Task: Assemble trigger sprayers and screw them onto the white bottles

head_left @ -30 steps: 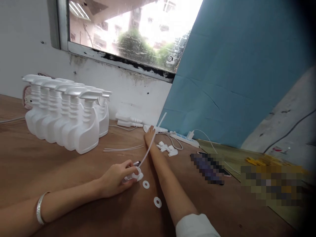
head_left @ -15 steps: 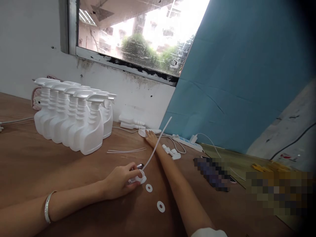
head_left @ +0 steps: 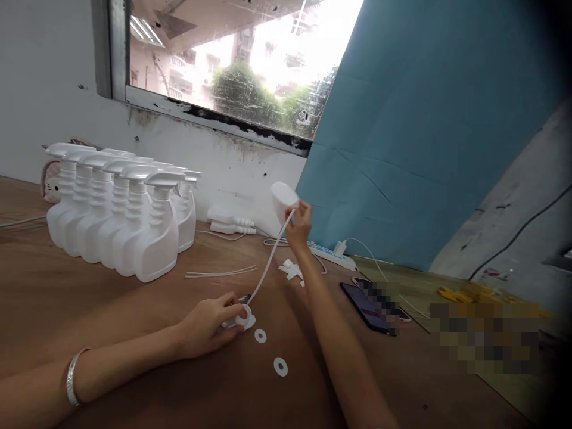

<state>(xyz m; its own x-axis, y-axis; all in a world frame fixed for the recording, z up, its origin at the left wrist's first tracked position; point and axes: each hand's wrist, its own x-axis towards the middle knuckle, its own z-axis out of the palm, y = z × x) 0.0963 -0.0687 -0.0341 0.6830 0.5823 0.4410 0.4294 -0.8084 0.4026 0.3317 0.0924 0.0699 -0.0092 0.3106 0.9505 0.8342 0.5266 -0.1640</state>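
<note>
My left hand (head_left: 210, 325) rests on the brown table (head_left: 111, 310), fingers closed round a white sprayer head (head_left: 241, 320) whose thin white dip tube (head_left: 268, 262) slants up to the right. My right hand (head_left: 298, 225) is raised above the table near the wall, fingers closed on a white bottle (head_left: 282, 199) held tilted in the air. Two white ring washers (head_left: 260, 336) (head_left: 280, 366) lie flat on the table just right of the left hand.
A row of several white spray bottles (head_left: 120, 220) stands at the back left. Loose tubes (head_left: 221, 273), sprayer parts (head_left: 290, 271) and bottles (head_left: 230, 220) lie by the wall. A power strip (head_left: 330, 255) and a phone (head_left: 369, 307) lie right. A blue sheet (head_left: 424, 131) leans behind.
My right hand, which lay stretched out on the table by the wall, has lifted up with a white bottle in it. The left hand has stayed on the sprayer head.
</note>
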